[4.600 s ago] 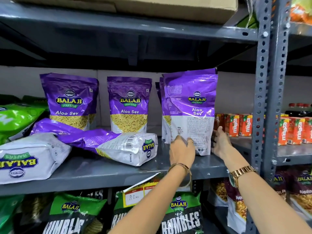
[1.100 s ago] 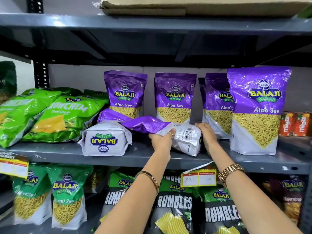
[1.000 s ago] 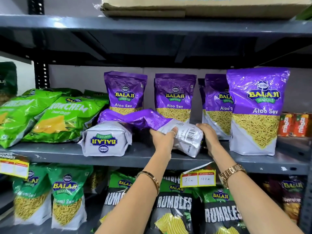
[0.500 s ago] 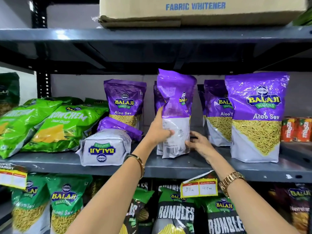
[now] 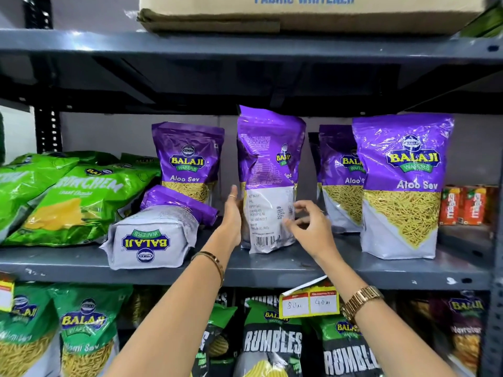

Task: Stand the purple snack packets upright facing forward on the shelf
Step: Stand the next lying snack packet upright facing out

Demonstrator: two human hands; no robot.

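Note:
A purple Aloo Sev packet (image 5: 268,164) stands upright in the middle of the grey shelf (image 5: 272,270), turned so its printed back and barcode face me. My left hand (image 5: 232,216) lies flat against its left edge with straight fingers. My right hand (image 5: 310,227) hovers at its lower right edge, fingers curled and apart, thumb tip at the packet. Another purple packet (image 5: 152,235) lies on its side to the left, bottom towards me. Upright and facing forward are one packet at the back left (image 5: 187,159), one at the front right (image 5: 402,186) and one behind it (image 5: 337,170).
Green snack packets (image 5: 76,197) lie heaped at the shelf's left end. Small orange juice cartons (image 5: 462,205) stand at the far right. A cardboard box (image 5: 299,14) sits on the shelf above. A yellow price tag (image 5: 310,303) hangs from the shelf edge over Rumbles packets (image 5: 272,341) below.
The packet that lay across the shelf a second ago was lifted and stood upright in the middle. Both hands gripped it half a second ago; now their fingers have loosened at its sides.

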